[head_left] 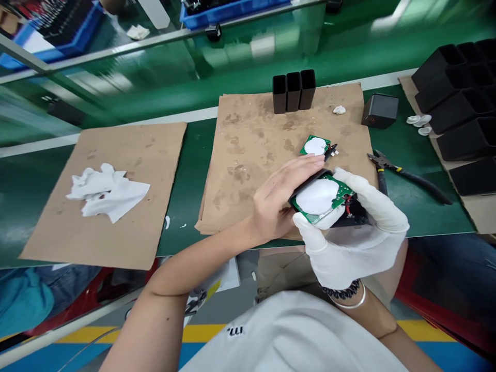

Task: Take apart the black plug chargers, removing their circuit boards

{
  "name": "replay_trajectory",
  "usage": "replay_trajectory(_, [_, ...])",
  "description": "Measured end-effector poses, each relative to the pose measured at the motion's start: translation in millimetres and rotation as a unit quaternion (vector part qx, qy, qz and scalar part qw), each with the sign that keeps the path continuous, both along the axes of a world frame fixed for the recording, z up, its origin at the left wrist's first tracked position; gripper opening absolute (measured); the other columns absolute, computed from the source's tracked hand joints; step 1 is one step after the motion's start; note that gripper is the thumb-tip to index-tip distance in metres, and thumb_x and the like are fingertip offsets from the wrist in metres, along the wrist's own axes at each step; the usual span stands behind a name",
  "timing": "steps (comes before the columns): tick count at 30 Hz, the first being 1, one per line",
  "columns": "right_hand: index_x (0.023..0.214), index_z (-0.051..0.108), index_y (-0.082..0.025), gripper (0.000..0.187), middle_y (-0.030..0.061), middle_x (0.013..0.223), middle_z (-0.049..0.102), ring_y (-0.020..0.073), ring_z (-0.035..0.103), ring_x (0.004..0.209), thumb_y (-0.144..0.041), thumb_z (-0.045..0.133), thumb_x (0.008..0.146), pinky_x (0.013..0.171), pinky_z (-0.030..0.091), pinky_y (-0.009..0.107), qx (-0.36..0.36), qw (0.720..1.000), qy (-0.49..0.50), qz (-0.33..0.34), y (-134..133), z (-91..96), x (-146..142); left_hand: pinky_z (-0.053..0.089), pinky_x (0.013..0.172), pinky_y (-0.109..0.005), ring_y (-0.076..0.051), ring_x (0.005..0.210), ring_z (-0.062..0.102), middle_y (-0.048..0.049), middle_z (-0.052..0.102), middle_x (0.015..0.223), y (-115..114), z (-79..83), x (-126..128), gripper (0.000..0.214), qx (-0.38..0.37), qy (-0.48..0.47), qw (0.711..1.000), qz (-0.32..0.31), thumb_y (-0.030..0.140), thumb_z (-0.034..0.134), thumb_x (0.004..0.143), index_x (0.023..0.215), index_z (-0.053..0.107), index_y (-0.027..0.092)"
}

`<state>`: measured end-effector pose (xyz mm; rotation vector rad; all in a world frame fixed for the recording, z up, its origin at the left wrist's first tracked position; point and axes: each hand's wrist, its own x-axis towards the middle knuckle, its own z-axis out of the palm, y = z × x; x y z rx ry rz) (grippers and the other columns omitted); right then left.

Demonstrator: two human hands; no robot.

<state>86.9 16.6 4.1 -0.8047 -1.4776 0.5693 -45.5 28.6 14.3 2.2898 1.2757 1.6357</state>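
Note:
My bare left hand is closed around a black plastic case, its fingers lying along the far side. My right hand, in a white glove, grips a green circuit board between thumb and fingers at the mouth of the case. A white round patch covers much of that board, and red wires show at its right end. Just beyond my left fingertips, a second green board with a white patch lies on the cardboard.
Three black open sleeves stand at the back. Cutting pliers, a black box and several white lumps lie right, beside rows of black cases. White crumpled material rests on the left cardboard.

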Motion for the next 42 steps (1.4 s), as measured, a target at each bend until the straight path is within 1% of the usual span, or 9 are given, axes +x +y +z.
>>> replay_trajectory(3, [0.136,0.059,-0.019,0.070,0.0112,0.130,0.063,0.0312,0.061,0.126,-0.024,0.088,0.072,0.112,0.051,0.053,0.047,0.998,0.009,-0.034,4.3,6.9,-2.1,0.055,0.112,-0.038,-0.022,0.130,0.066,-0.0130,0.072,0.131,-0.7,-2.0,0.8,0.042,-0.009,-0.005,1.000,0.003,0.041,0.035,0.109,0.138,0.055,0.017])
replay_trajectory(10, [0.127,0.062,-0.024,0.055,0.0095,0.133,0.066,0.0321,0.061,0.131,-0.026,0.085,0.077,0.115,0.051,0.054,-0.082,0.994,-0.058,-0.036,11.3,20.3,-2.6,0.053,0.115,-0.041,-0.023,0.132,0.064,-0.0104,0.068,0.139,0.8,-9.4,3.6,0.040,-0.082,-0.018,0.996,0.019,0.036,0.043,0.106,0.142,0.053,0.022])
replay_trajectory(16, [0.119,0.069,-0.021,0.052,0.0063,0.121,0.074,0.0260,0.071,0.114,-0.034,0.090,0.073,0.095,0.063,0.039,-0.144,0.980,-0.107,0.083,50.5,28.5,40.2,0.055,0.114,-0.041,-0.028,0.154,0.041,-0.0123,0.043,0.164,8.5,-2.0,-4.0,0.075,-0.260,0.005,0.950,-0.174,0.039,0.059,0.099,0.164,0.023,0.026])
replay_trajectory(20, [0.123,0.070,-0.021,0.052,0.0060,0.122,0.075,0.0270,0.073,0.109,-0.040,0.087,0.077,0.096,0.062,0.043,-0.193,0.953,-0.179,0.149,63.6,29.1,64.6,0.065,0.098,-0.038,-0.028,0.142,0.057,-0.0118,0.051,0.158,9.8,-8.5,-2.2,0.078,-0.343,-0.074,0.911,-0.219,0.028,0.064,0.097,0.163,0.024,0.033])
replay_trajectory(24, [0.140,0.062,-0.028,0.061,0.0083,0.143,0.064,0.0311,0.062,0.131,-0.035,0.082,0.083,0.108,0.055,0.050,-0.110,0.977,-0.181,-0.001,53.4,17.4,72.0,0.061,0.104,-0.042,-0.028,0.132,0.065,-0.0128,0.062,0.146,9.0,-18.2,7.1,0.084,-0.388,-0.154,0.887,-0.196,0.026,0.083,0.081,0.154,0.043,0.029])
replay_trajectory(27, [0.146,0.056,-0.031,0.064,0.0085,0.152,0.056,0.0318,0.052,0.143,-0.029,0.079,0.086,0.114,0.050,0.052,-0.066,0.983,-0.112,-0.128,40.2,6.9,74.1,0.054,0.113,-0.045,-0.030,0.136,0.061,-0.0130,0.063,0.144,8.5,-21.1,12.8,0.072,-0.373,-0.189,0.897,-0.147,0.026,0.088,0.075,0.141,0.057,0.024])
replay_trajectory(31, [0.133,0.068,-0.029,0.045,0.0060,0.135,0.071,0.0269,0.071,0.120,-0.035,0.076,0.089,0.097,0.063,0.044,-0.217,0.972,-0.058,0.064,30.3,-2.2,75.3,0.053,0.114,-0.042,-0.028,0.131,0.063,-0.0130,0.066,0.138,9.0,-19.3,15.0,0.063,-0.331,-0.187,0.912,-0.152,0.021,0.087,0.075,0.132,0.061,0.021])
replay_trajectory(33, [0.123,0.074,-0.026,0.039,0.0050,0.121,0.077,0.0241,0.077,0.103,-0.034,0.080,0.085,0.089,0.067,0.038,-0.255,0.962,-0.033,0.086,28.5,-3.4,74.3,0.053,0.113,-0.041,-0.026,0.129,0.064,-0.0124,0.068,0.135,8.6,-18.0,15.9,0.060,-0.298,-0.160,0.930,-0.142,0.019,0.085,0.075,0.130,0.062,0.021])
replay_trajectory(42, [0.113,0.078,-0.021,0.030,0.0060,0.110,0.080,0.0266,0.079,0.094,-0.031,0.080,0.084,0.091,0.066,0.044,-0.201,0.958,-0.190,-0.080,12.1,19.8,63.9,0.058,0.097,-0.037,-0.024,0.112,0.068,-0.0095,0.068,0.120,-1.7,-24.2,27.1,0.050,-0.198,0.030,0.980,-0.009,0.015,0.071,0.082,0.129,0.055,0.021])
